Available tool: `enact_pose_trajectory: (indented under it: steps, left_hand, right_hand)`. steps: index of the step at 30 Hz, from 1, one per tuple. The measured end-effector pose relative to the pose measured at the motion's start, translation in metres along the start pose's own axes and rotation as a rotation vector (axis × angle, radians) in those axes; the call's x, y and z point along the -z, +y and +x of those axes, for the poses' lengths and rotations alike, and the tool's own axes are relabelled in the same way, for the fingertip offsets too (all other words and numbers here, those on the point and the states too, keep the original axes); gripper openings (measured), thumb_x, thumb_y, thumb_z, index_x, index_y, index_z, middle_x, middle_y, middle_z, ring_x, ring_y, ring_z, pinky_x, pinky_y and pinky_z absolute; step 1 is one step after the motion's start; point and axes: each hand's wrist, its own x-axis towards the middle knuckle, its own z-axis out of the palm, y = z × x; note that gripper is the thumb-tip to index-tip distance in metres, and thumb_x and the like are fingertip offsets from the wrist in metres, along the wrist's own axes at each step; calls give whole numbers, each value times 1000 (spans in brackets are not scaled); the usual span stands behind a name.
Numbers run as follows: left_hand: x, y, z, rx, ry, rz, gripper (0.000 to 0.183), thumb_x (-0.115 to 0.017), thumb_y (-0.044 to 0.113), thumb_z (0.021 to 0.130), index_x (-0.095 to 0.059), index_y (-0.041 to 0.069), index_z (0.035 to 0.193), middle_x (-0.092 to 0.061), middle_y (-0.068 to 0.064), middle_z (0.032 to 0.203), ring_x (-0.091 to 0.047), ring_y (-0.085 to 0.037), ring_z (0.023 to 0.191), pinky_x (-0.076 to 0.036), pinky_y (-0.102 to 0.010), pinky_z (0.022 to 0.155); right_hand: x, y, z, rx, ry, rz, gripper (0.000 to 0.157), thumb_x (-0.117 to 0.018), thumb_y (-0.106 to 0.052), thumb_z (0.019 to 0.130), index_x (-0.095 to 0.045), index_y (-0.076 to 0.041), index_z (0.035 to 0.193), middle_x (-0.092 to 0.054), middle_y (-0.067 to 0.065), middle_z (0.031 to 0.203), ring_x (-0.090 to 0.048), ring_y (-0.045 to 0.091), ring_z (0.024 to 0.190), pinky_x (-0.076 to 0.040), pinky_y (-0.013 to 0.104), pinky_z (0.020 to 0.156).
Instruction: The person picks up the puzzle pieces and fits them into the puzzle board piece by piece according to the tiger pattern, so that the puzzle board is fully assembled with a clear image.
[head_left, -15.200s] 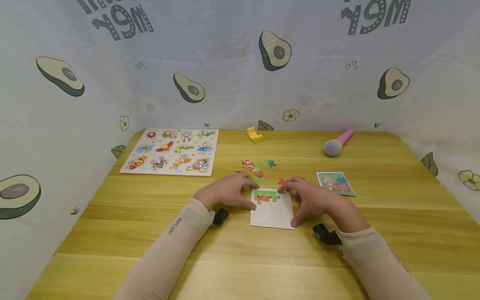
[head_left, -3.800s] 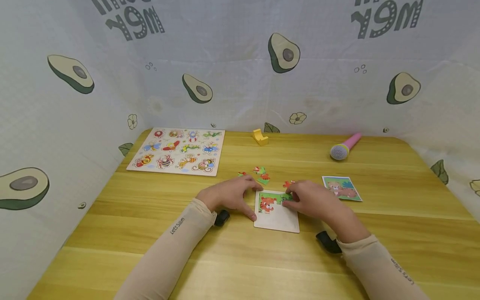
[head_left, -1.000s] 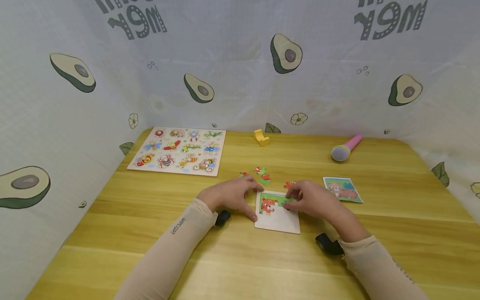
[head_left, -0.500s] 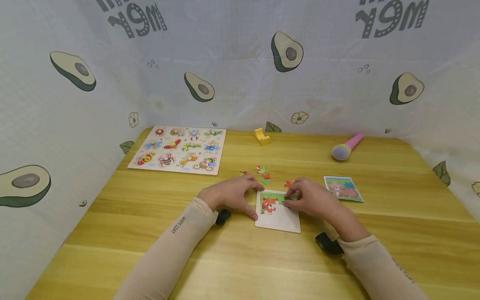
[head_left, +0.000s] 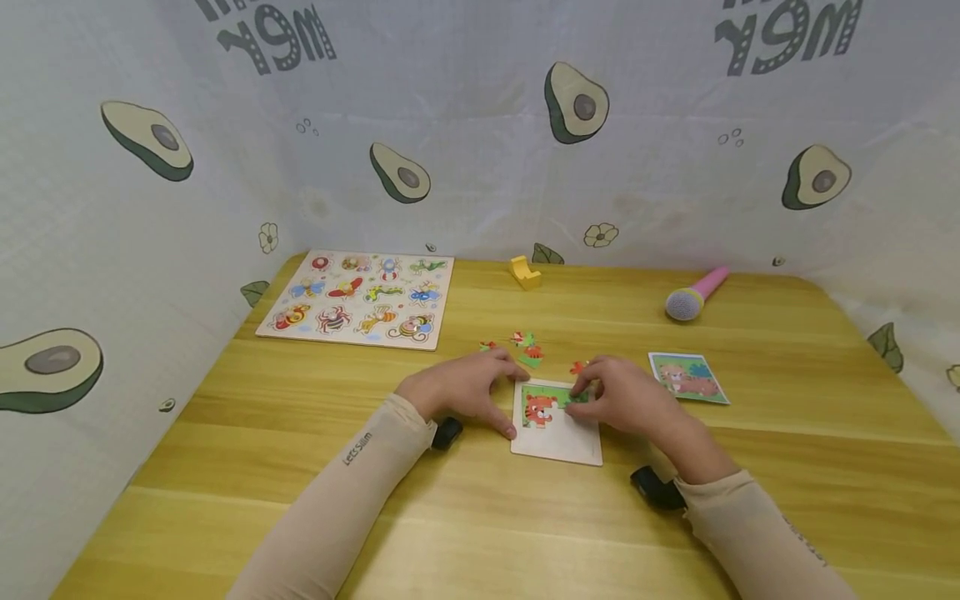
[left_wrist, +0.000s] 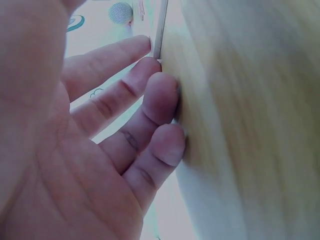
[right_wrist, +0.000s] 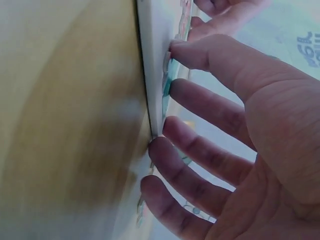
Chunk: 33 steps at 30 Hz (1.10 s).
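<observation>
A small white puzzle board (head_left: 558, 446) lies on the table, with joined pieces showing an orange tiger face (head_left: 538, 410) at its upper left and green along its top. My left hand (head_left: 465, 390) holds the board's left side, thumb near the lower corner and forefinger at the upper one. Thumb and forefinger of my right hand (head_left: 626, 400) pinch a green puzzle piece (head_left: 576, 398) at the board's upper right, partly hidden by the fingers. In the right wrist view, those fingertips touch pieces on the board (right_wrist: 152, 75). Several loose puzzle pieces (head_left: 531, 354) lie behind the board.
An orange piece (head_left: 577, 367) lies behind my right hand. A tiger picture card (head_left: 688, 377) is to its right. Farther back are an insect peg puzzle (head_left: 356, 300), a yellow block (head_left: 525, 273) and a pink microphone (head_left: 686, 304). Avocado-print cloth (head_left: 480, 125) hangs behind.
Since the oldest frame, the tiger face and more green have appeared on the board, and the loose pieces behind are fewer. Over the last second both hands stay nearly still.
</observation>
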Motion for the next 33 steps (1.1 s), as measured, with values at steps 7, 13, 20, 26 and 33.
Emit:
enact_pose_trajectory:
  steps: [7, 13, 20, 26, 33]
  left_hand:
    - [4, -6, 0, -18, 22, -9, 76, -88, 43, 78, -57, 13, 141, -53, 1, 129, -54, -13, 97, -46, -25, 87]
    - [13, -20, -7, 10, 137, -67, 69, -89, 34, 79, -60, 9, 137, -57, -1, 121, -55, -13, 86, -48, -27, 77]
    - [19, -28, -9, 101, 272, -21, 55, -82, 27, 86, -62, 7, 133, -58, -6, 119, -55, -16, 88, -48, -30, 81]
    - [15, -31, -3, 162, 297, 49, 51, -77, 27, 91, -61, 5, 135, -56, -8, 127, -53, -19, 104, -45, -34, 95]
    - [13, -31, -1, 183, 267, 81, 55, -73, 31, 94, -58, 7, 141, -49, -10, 141, -47, -26, 130, -36, -38, 110]
  right_hand:
    - [-1, 2, 1, -7, 13, 0, 19, -84, -30, 83, -77, -13, 87, -64, -1, 89, -54, 16, 74, -48, 33, 65]
    - [0, 2, 0, 3, -7, 14, 13, -83, -26, 85, -78, -14, 86, -64, 0, 91, -54, 15, 73, -48, 32, 64]
    - [2, 2, 0, 12, -24, 43, 6, -81, -19, 87, -79, -13, 87, -63, 1, 93, -54, 16, 74, -47, 32, 65]
    - [2, 2, 0, 12, -19, 40, 7, -80, -19, 87, -78, -13, 88, -63, -1, 90, -53, 15, 72, -46, 32, 62]
    - [4, 1, 0, 26, -17, 37, 5, -80, -19, 88, -79, -14, 88, -64, 1, 94, -53, 16, 74, -47, 31, 65]
